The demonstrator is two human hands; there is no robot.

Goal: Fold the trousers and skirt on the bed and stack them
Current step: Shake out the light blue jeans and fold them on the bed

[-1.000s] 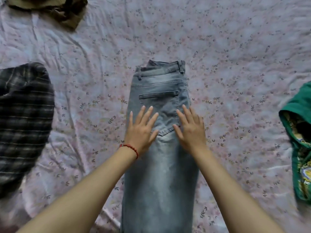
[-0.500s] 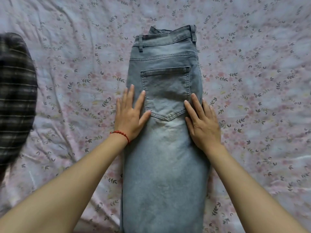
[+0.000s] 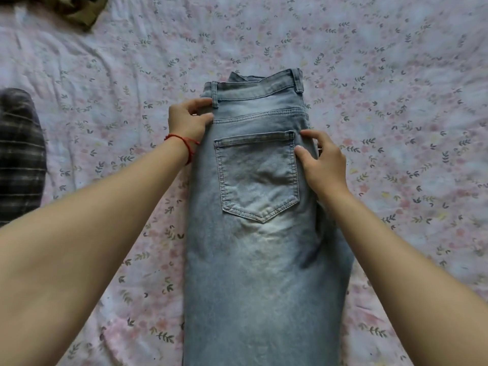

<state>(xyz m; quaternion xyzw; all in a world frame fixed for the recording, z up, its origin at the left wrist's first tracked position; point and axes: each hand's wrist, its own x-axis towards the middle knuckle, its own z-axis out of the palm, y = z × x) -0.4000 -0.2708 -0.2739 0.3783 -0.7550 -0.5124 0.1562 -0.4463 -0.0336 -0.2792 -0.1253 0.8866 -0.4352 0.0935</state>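
Since half a second ago both hands have moved up from the seat of the jeans toward the waist, and they no longer lie flat. The left hand (image 3: 188,121) now pinches the left edge of the light blue jeans (image 3: 264,233) just below the waistband (image 3: 254,88), thumb and fingers closed on the fabric beside the belt loop. The right hand (image 3: 323,165) takes the right edge beside the back pocket (image 3: 257,175), its fingers curled on the cloth; how firm this grip is, I cannot tell.

The jeans lie on the floral bedsheet (image 3: 396,101), folded leg over leg, with the long axis running from the waistband at the far end straight toward the person and out of the view below. The left hand is nearer to the waistband. I judge the next fold goes along this axis. A dark plaid garment (image 3: 21,154) lies well apart at the left, and an olive garment (image 3: 79,9) lies at the far corner.
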